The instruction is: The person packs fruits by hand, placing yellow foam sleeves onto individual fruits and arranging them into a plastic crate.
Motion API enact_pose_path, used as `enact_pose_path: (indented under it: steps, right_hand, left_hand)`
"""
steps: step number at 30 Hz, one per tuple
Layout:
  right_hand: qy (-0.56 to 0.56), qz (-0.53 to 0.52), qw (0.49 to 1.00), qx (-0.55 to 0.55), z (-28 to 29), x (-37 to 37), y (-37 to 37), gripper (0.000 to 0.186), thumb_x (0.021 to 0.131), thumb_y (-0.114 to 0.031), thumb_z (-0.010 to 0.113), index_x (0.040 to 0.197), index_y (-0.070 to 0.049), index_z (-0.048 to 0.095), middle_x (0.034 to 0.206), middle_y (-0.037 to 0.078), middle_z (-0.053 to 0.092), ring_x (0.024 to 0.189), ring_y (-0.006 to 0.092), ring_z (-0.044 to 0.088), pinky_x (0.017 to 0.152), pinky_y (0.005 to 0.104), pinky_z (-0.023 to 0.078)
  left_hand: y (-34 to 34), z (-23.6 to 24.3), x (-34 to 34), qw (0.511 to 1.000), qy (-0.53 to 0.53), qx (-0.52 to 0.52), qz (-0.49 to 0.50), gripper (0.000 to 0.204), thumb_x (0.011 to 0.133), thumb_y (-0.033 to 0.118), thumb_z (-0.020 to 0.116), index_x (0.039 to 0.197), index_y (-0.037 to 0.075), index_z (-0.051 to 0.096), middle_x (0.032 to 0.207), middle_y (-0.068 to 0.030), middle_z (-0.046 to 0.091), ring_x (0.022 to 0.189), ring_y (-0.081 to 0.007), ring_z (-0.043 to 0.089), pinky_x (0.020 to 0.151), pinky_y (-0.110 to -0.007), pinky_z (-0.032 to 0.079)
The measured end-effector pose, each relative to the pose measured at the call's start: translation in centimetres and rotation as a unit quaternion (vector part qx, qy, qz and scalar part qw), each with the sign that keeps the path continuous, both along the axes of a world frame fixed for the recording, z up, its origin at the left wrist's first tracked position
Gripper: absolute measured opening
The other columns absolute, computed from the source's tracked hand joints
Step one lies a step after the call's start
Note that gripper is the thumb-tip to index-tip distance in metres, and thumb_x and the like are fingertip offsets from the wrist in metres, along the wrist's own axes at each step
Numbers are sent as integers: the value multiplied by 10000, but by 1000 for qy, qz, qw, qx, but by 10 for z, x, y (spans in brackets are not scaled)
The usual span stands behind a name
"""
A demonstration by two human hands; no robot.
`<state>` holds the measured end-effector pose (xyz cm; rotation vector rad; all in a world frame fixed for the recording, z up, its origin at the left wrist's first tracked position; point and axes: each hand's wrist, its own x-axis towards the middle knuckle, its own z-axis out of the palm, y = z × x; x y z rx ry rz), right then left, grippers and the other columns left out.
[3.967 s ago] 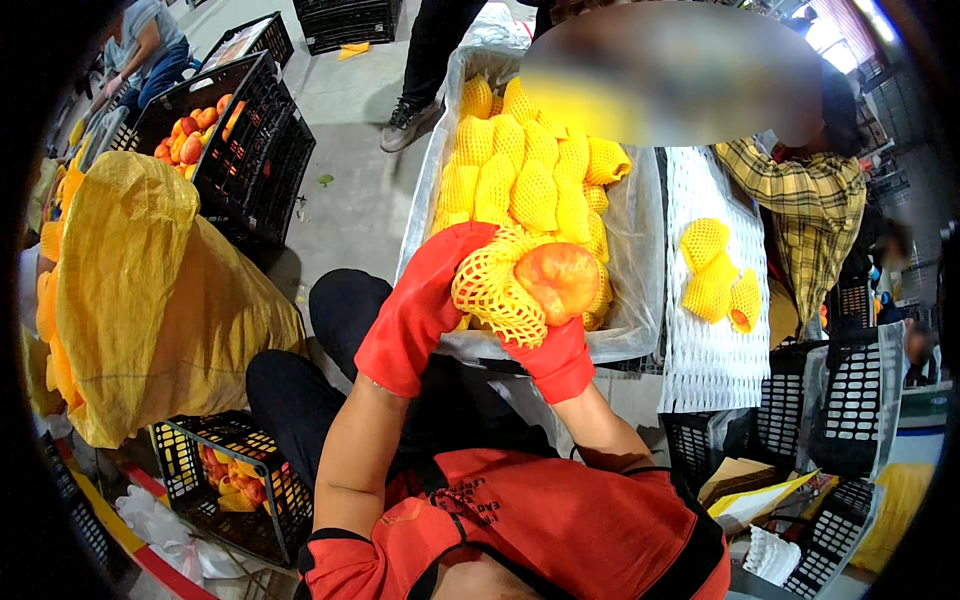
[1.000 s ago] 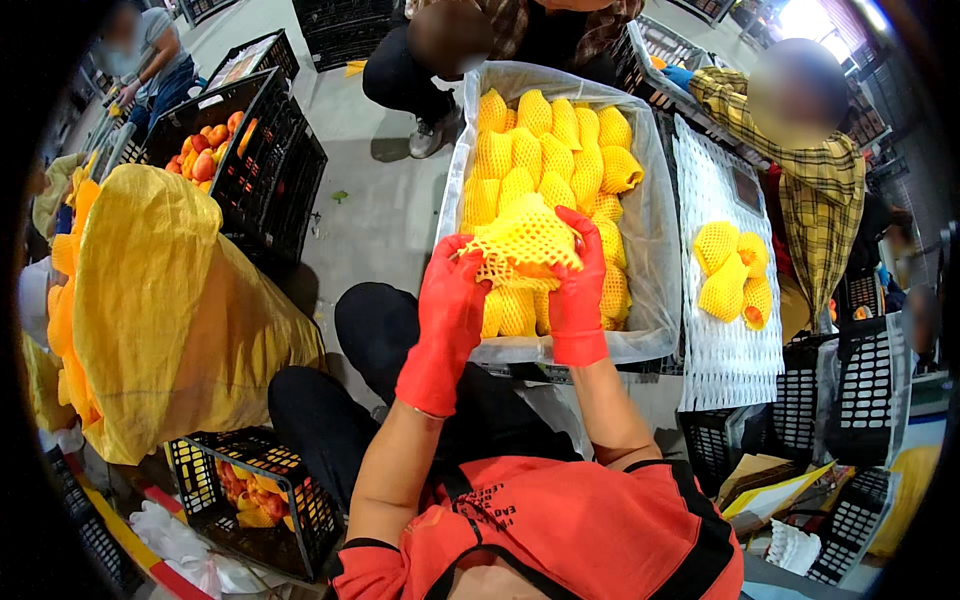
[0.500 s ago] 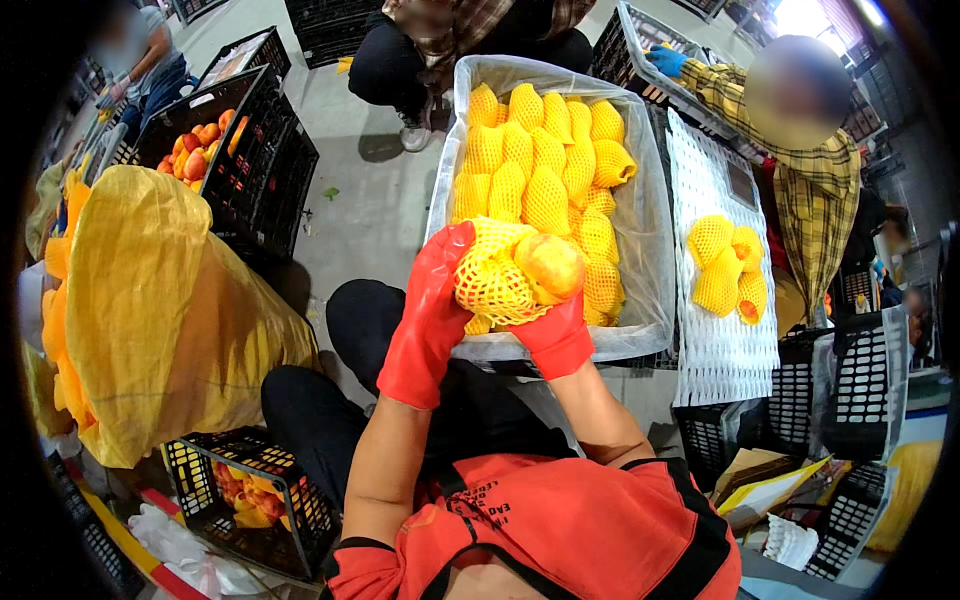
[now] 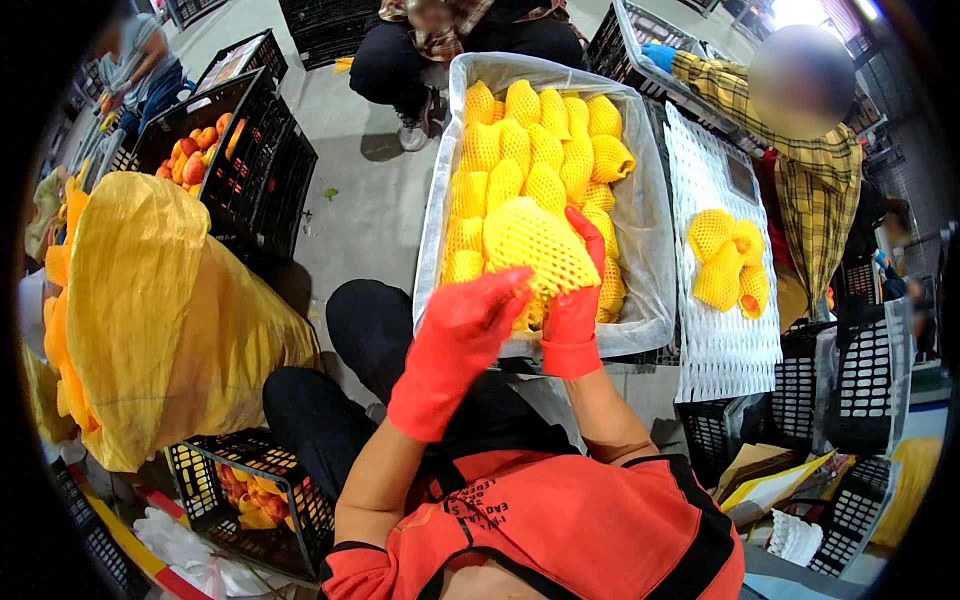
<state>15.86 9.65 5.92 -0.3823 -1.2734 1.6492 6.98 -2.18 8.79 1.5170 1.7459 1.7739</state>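
Over the near part of a lined crate (image 4: 648,210) I hold a peach in a yellow foam net (image 4: 535,245). The net now covers the fruit, its open-mesh end facing me. My right hand (image 4: 575,315), in a red rubber glove, is closed around the right side of the bundle. My left hand (image 4: 455,340), gloved alike and slightly blurred, has its fingers pinched together at the net's lower left edge. Several net-wrapped fruits (image 4: 520,145) lie in rows in the crate, partly hidden behind the held one.
Right of the crate, several yellow nets (image 4: 720,275) lie on a white woven sheet (image 4: 705,370). At left stand a large yellow sack (image 4: 150,310) and a black crate of peaches (image 4: 265,160). A low crate (image 4: 240,540) sits by my left leg. Co-workers (image 4: 815,190) are at the right and far side.
The net has been drawn over the peach, which was partly bare. My left hand has moved from the net's left side down toward me, to its lower edge.
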Motion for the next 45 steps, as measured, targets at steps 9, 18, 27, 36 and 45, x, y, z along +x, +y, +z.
enact_pose_path:
  steps: [9,18,27,36,45]
  right_hand:
    - [-32,128,991,17,15,20,4,789,842,-300,696,1475,-37,306,1496,134,350,1375,255,372,1125,393,329]
    - [-53,22,973,-222,22,41,92,397,871,-117,711,1215,-44,527,1076,85,629,922,177,643,782,303,555]
    - [-548,-316,747,203,-29,179,399,508,902,-334,628,1318,-85,476,1276,158,554,1198,286,513,973,408,432]
    - [-470,-67,767,431,17,0,215,374,921,-262,585,1252,-89,583,1129,176,649,1005,354,626,888,420,490]
    - [-544,-44,787,287,-71,-51,161,797,782,-465,683,1358,17,414,1234,298,558,1146,419,548,950,436,459]
  left_hand:
    - [18,-5,0,995,-94,-18,42,534,912,94,640,1402,37,434,1252,-80,485,1043,-157,550,785,-268,492]
    - [36,-11,11,995,11,-73,-63,637,798,-21,695,1389,92,484,1290,-105,554,1116,-219,571,871,-322,520]
    - [35,-46,-15,990,-119,-28,71,387,883,-13,616,1266,11,568,1073,-114,660,995,-187,648,871,-318,513]
    - [14,-35,-31,893,-426,87,114,347,1016,159,482,1305,-32,497,1127,-123,618,1035,-206,615,953,-340,476]
    - [19,-34,-26,929,-359,34,84,342,993,97,504,1304,-46,492,1135,-126,609,1048,-199,603,952,-315,470]
